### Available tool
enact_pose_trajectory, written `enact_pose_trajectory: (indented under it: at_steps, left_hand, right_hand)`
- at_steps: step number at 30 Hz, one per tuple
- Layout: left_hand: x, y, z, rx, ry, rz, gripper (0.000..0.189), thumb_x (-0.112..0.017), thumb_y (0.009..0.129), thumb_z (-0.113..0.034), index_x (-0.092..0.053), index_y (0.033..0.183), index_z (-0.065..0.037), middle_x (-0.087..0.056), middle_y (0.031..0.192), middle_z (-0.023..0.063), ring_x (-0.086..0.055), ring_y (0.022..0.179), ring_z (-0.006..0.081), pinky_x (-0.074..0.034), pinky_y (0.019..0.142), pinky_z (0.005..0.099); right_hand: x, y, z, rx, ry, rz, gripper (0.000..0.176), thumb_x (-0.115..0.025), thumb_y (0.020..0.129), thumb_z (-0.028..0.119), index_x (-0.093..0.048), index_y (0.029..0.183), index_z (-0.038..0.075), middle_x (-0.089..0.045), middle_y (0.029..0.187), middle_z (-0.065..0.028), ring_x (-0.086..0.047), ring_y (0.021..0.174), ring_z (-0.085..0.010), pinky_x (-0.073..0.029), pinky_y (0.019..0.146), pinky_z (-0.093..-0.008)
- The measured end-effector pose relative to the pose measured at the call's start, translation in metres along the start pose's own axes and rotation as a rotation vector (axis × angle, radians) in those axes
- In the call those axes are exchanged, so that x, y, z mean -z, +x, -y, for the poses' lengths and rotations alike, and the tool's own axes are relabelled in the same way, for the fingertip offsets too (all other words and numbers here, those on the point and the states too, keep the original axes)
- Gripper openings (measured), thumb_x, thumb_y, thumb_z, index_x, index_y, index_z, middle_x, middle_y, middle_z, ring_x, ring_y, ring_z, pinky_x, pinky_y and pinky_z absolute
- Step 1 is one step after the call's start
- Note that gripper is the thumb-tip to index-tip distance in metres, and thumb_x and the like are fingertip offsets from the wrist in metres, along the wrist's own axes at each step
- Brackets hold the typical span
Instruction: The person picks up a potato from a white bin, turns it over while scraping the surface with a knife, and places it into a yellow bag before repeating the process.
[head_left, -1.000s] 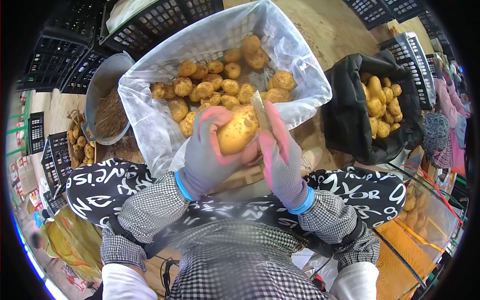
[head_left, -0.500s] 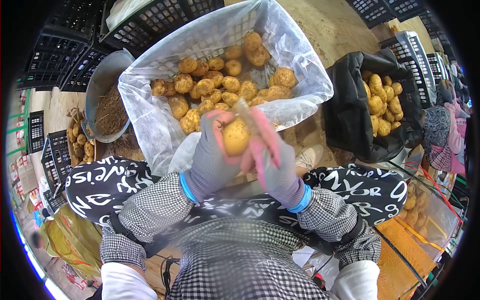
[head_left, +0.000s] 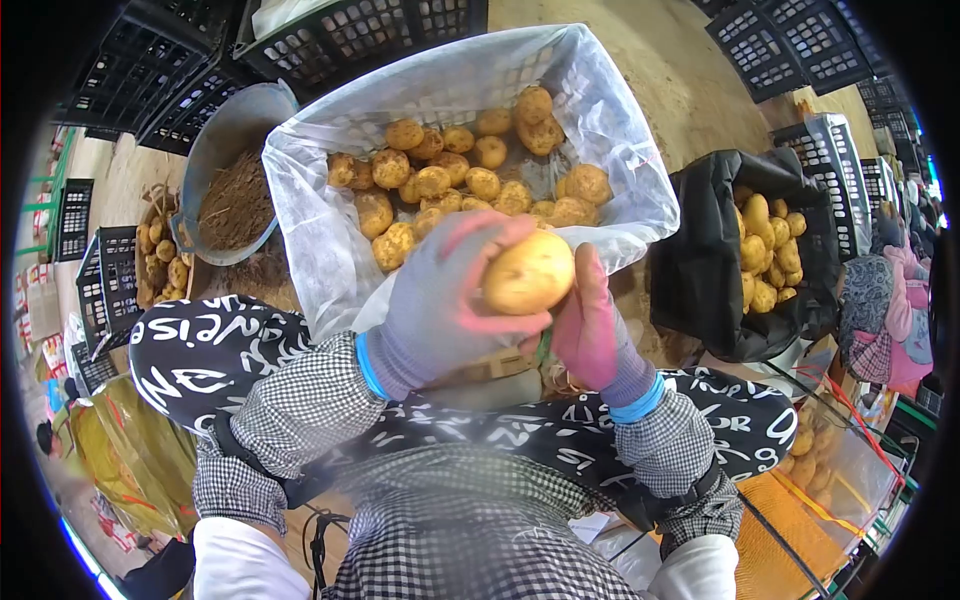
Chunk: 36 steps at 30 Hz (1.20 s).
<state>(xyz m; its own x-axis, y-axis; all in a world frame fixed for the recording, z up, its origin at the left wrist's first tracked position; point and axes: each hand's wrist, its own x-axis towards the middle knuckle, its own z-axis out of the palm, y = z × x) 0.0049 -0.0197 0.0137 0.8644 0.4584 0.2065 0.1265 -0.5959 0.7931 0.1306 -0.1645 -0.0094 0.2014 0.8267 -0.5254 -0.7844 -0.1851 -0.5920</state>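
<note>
Potato (head_left: 528, 272) has shifted right, left hand (head_left: 445, 290) has its fingers clamped round it, right hand's (head_left: 590, 338) just beside, can't really tell its finger grip.

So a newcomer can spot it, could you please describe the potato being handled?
Find the large white-lined crate. At its near side, the gloved left hand holds one yellow potato. Held up, it looks bigger and cleaner than the crate's dirt-marked potatoes.
</note>
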Motion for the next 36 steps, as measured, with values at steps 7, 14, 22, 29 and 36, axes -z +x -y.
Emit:
enact_pose_trajectory:
  at_steps: [7, 14, 22, 29, 36]
  left_hand:
    - [0.005, -0.001, -0.014, -0.081, 0.043, 0.012, 0.072, -0.084, 0.062, -0.038, -0.061, 0.127, -0.014, -0.06, 0.118, 0.0072, -0.058, 0.103, 0.0291, -0.047, 0.089, 0.0407]
    - [0.007, -0.004, 0.004, -0.252, -0.035, 0.012, 0.065, -0.082, 0.067, -0.031, -0.062, 0.126, -0.012, -0.06, 0.122, 0.0085, -0.058, 0.108, 0.0305, -0.046, 0.091, 0.04]
    - [-0.013, -0.012, 0.012, 0.376, -0.871, 0.091, 0.085, -0.083, 0.076, -0.023, -0.038, 0.144, -0.001, -0.049, 0.138, 0.0164, -0.047, 0.13, 0.0249, -0.036, 0.109, 0.0355]
    - [-0.004, -0.005, 0.013, 0.324, -0.66, 0.203, 0.098, -0.087, 0.068, -0.017, -0.031, 0.147, -0.002, -0.046, 0.141, 0.0166, -0.044, 0.133, 0.0239, -0.035, 0.111, 0.0348]
    - [-0.003, -0.004, 0.009, 0.299, -0.654, 0.211, 0.099, -0.087, 0.065, -0.006, -0.033, 0.148, -0.004, -0.044, 0.142, 0.0147, -0.043, 0.133, 0.0223, -0.035, 0.112, 0.0344]
  right_hand:
    - [-0.003, 0.0, -0.008, -0.023, 0.477, 0.255, 0.065, -0.039, 0.099, 0.057, -0.043, 0.139, 0.006, -0.051, 0.136, -0.0111, -0.05, 0.125, -0.0246, -0.038, 0.109, -0.0421]
    - [-0.001, 0.005, -0.008, 0.003, 0.557, 0.349, 0.064, -0.045, 0.1, 0.049, -0.037, 0.143, 0.003, -0.048, 0.141, -0.0159, -0.049, 0.128, -0.0292, -0.041, 0.108, -0.0429]
    - [-0.006, -0.003, 0.013, 0.423, -0.177, 0.1, 0.1, -0.082, 0.076, 0.017, -0.018, 0.153, 0.004, -0.033, 0.151, -0.0147, -0.035, 0.14, -0.0254, -0.028, 0.116, -0.0402]
    - [-0.006, -0.006, 0.026, 0.362, -0.292, 0.093, 0.104, -0.086, 0.07, 0.013, -0.022, 0.151, 0.003, -0.035, 0.151, -0.0134, -0.037, 0.139, -0.0235, -0.032, 0.114, -0.0379]
    - [-0.003, -0.012, 0.029, 0.366, -0.422, 0.07, 0.085, -0.078, 0.073, 0.0, -0.034, 0.146, 0.003, -0.042, 0.142, -0.0107, -0.042, 0.132, -0.0211, -0.036, 0.111, -0.0367]
